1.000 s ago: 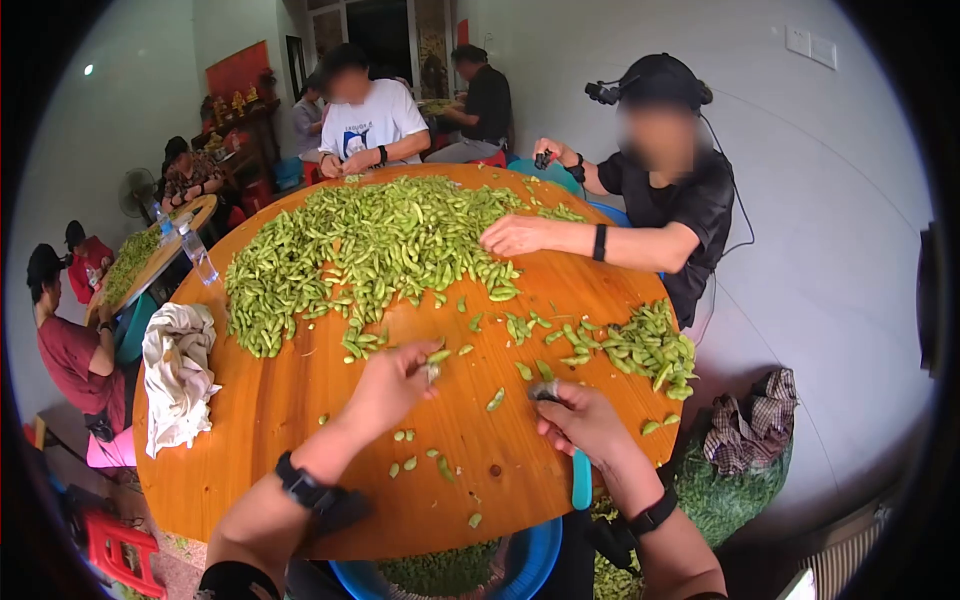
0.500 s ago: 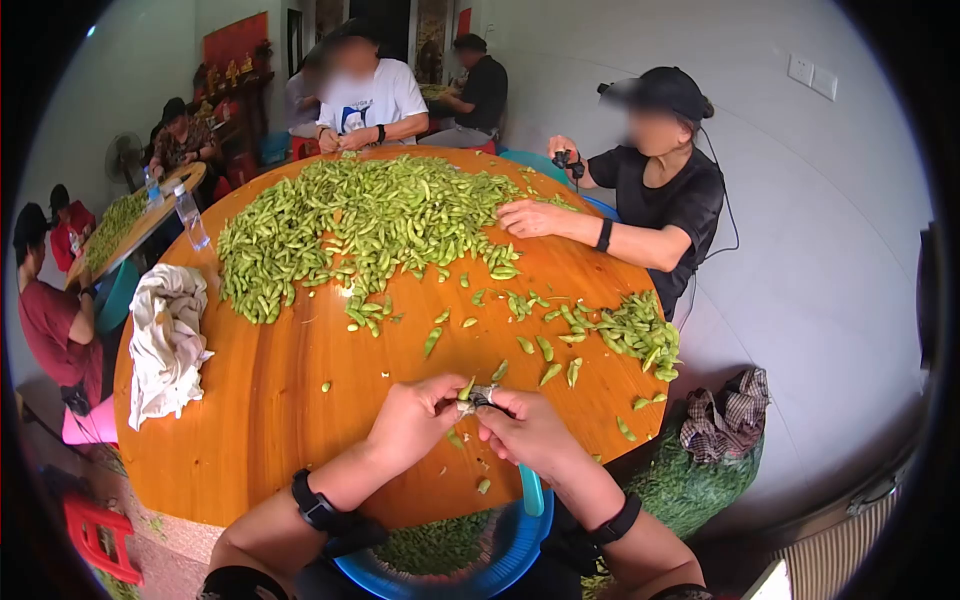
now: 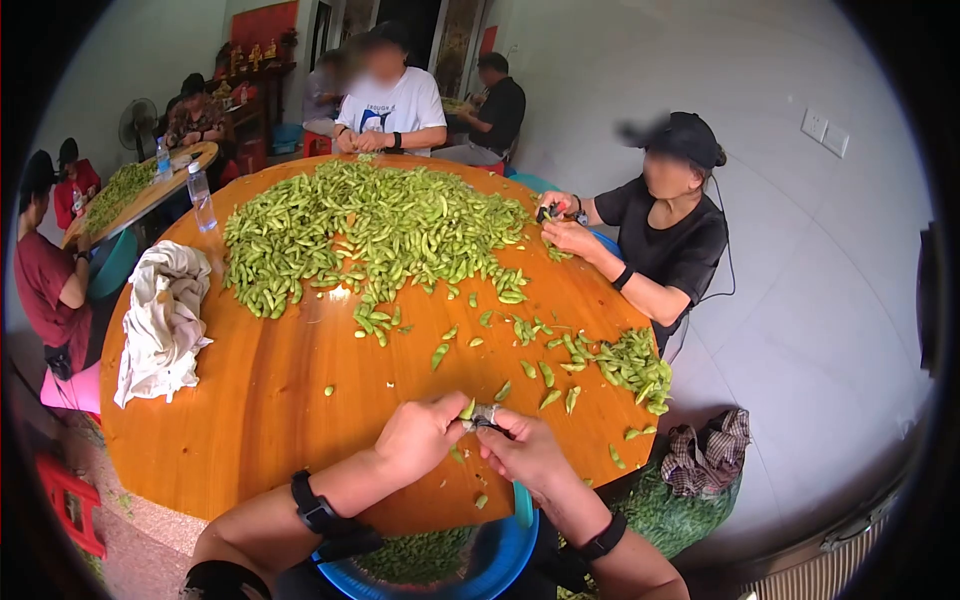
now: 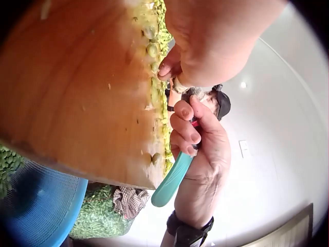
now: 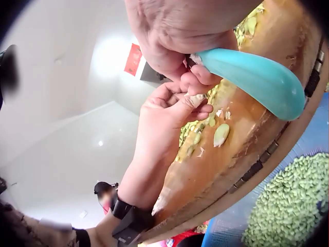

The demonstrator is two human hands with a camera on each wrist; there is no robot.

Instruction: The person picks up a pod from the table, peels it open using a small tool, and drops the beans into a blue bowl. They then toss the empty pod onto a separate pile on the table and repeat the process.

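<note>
Both hands meet above the near part of the round wooden table (image 3: 270,400). The left hand (image 3: 418,437) pinches a green pod (image 3: 467,409) between thumb and forefinger; a whitish wrap covers its thumb tip. Fingers of the right hand (image 3: 527,452) curl round a tool with a turquoise handle (image 3: 523,504), which hangs down from the palm. In the left wrist view that handle (image 4: 172,180) sticks out below the right hand (image 4: 198,139). The tool's working end lies against the pod, mostly hidden by fingers.
A large heap of pods (image 3: 370,225) covers the far middle, with a smaller pile (image 3: 635,368) at the right. A blue basin (image 3: 500,560) of shelled beans sits below the near edge. Crumpled cloth (image 3: 165,325) and a bottle (image 3: 201,200) stand left. A person (image 3: 665,220) sits at right.
From apart, the two hands have come together over the near edge, and a pod is now between them. The person at right has drawn both hands together.
</note>
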